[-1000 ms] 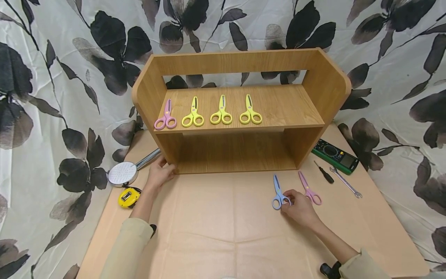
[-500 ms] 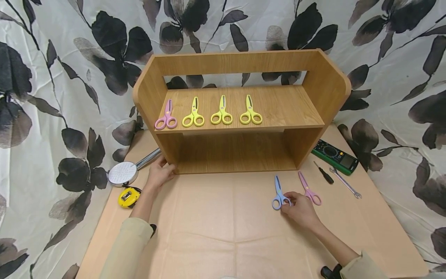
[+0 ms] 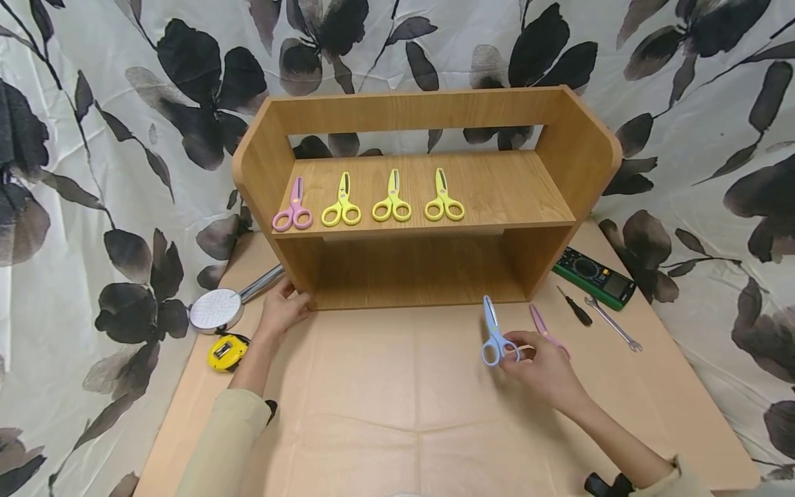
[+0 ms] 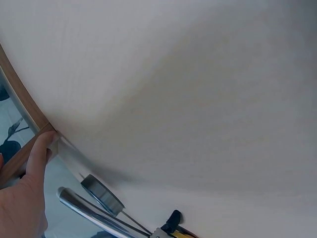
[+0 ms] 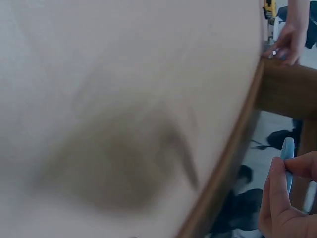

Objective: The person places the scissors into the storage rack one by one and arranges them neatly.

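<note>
My right hand (image 3: 539,366) pinches a pair of blue scissors (image 3: 491,323) by one handle ring, blades pointing toward the shelf. The scissors are raised off the table, their tips just overlapping the shelf's front edge in the head view. In the right wrist view the blue handle (image 5: 287,148) shows edge-on between thumb and finger. My left hand (image 3: 284,312) grips the lower left front corner of the wooden shelf (image 3: 422,297). On its upper board lie pink scissors (image 3: 297,206) and three yellow scissors (image 3: 341,201). A second pink pair (image 3: 539,321) is partly hidden behind my right hand.
Right of the shelf lie a green multimeter (image 3: 595,276), a dark screwdriver (image 3: 576,308) and a wrench (image 3: 615,324). On the left are a showerhead (image 3: 216,309) and a yellow tape measure (image 3: 227,353). A floral cloth (image 3: 124,172) surrounds the tan table (image 3: 397,428).
My right hand has lifted the blue scissors from the table and moved them slightly toward the shelf. It now covers part of the pink pair beside it. The left hand keeps its place.
</note>
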`<act>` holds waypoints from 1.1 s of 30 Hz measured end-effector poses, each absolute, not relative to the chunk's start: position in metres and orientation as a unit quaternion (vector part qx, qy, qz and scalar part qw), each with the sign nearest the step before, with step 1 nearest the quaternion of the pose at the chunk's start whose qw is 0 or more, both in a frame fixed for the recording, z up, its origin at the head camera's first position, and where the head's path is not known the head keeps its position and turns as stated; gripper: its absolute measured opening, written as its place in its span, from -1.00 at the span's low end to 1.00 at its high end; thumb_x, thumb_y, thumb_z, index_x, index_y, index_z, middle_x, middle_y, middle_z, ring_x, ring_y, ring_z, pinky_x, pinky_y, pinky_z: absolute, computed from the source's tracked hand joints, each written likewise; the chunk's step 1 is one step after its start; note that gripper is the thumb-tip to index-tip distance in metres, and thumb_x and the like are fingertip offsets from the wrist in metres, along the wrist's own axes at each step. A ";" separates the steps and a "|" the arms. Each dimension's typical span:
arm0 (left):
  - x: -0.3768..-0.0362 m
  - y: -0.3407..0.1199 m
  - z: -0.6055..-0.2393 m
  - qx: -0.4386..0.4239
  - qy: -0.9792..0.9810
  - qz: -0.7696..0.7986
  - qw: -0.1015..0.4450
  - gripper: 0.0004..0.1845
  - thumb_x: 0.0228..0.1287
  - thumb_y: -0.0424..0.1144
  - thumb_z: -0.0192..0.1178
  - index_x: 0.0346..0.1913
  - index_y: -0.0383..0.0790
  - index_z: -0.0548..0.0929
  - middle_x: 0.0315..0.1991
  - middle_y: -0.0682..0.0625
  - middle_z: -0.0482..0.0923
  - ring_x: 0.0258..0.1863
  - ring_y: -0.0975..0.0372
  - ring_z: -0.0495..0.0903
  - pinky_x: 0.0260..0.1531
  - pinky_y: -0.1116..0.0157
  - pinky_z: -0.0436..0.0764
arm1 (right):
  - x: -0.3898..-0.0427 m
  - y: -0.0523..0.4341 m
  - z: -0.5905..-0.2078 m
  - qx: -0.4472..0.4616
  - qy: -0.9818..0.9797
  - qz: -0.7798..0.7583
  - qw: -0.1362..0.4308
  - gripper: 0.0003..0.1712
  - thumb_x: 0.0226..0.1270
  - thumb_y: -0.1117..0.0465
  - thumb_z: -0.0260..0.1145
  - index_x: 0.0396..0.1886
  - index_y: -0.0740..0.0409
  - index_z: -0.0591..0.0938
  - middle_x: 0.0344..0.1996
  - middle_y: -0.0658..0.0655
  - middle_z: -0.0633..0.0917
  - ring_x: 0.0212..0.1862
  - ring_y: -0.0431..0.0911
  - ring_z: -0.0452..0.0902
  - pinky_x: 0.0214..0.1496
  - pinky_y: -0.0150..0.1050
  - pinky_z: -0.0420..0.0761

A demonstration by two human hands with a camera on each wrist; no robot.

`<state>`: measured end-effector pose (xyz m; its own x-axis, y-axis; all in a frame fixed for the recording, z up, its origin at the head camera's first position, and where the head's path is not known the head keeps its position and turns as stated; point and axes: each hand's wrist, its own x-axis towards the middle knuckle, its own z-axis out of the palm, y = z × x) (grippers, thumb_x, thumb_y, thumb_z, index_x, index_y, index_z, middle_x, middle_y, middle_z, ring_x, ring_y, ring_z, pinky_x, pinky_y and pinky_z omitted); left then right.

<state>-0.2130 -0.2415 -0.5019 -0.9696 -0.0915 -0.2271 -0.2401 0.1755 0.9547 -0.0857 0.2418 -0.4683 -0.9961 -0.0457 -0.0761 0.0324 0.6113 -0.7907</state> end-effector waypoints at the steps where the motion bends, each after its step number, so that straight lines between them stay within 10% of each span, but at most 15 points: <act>1: -0.213 -0.242 -0.502 -0.108 0.764 0.633 0.058 -0.21 0.43 -0.37 0.18 0.65 0.01 0.18 0.58 -0.23 0.25 -0.04 0.09 0.64 -0.01 0.14 0.76 | -0.084 0.241 -0.460 -0.011 0.897 -0.439 0.038 -0.56 0.22 0.33 0.41 0.13 0.25 0.69 -0.03 0.22 0.76 -0.14 -0.07 0.72 -0.29 -0.38 0.59; 8: -0.211 -0.241 -0.499 -0.114 0.758 0.639 0.059 -0.22 0.43 -0.41 0.15 0.65 -0.02 0.19 0.57 -0.25 0.26 -0.11 0.13 0.66 -0.06 0.17 0.77 | -0.078 0.238 -0.411 -0.055 0.889 -0.455 -0.003 -0.62 0.32 0.30 0.39 0.13 0.17 0.70 -0.10 0.14 0.77 0.11 0.08 0.67 -0.33 -0.36 0.66; 18: -0.203 -0.233 -0.475 -0.117 0.749 0.649 0.066 -0.20 0.36 -0.46 0.15 0.64 -0.18 0.18 0.55 -0.32 0.25 -0.20 0.13 0.67 -0.13 0.20 0.77 | -0.088 0.233 -0.355 -0.096 0.881 -0.460 -0.051 -0.61 0.35 0.31 0.40 0.16 0.14 0.66 -0.12 0.18 0.66 -0.38 -0.15 0.66 -0.69 -0.33 0.52; 25: -0.203 -0.233 -0.474 -0.116 0.753 0.644 0.068 -0.21 0.39 -0.45 0.14 0.65 -0.18 0.16 0.56 -0.33 0.23 -0.13 0.07 0.66 -0.07 0.15 0.77 | -0.127 0.230 -0.326 -0.109 0.897 -0.421 -0.083 -0.60 0.36 0.24 0.40 0.17 0.20 0.67 -0.10 0.16 0.70 -0.20 -0.16 0.65 -0.23 -0.52 0.63; 33: -0.204 -0.234 -0.473 -0.121 0.759 0.636 0.071 -0.19 0.37 -0.42 0.16 0.65 -0.14 0.16 0.56 -0.33 0.24 -0.08 0.02 0.66 -0.12 0.18 0.77 | -0.184 0.224 -0.297 -0.090 0.917 -0.381 -0.073 -0.52 0.36 0.18 0.37 0.23 0.25 0.65 0.03 0.29 0.72 0.00 0.12 0.63 -0.20 -0.47 0.53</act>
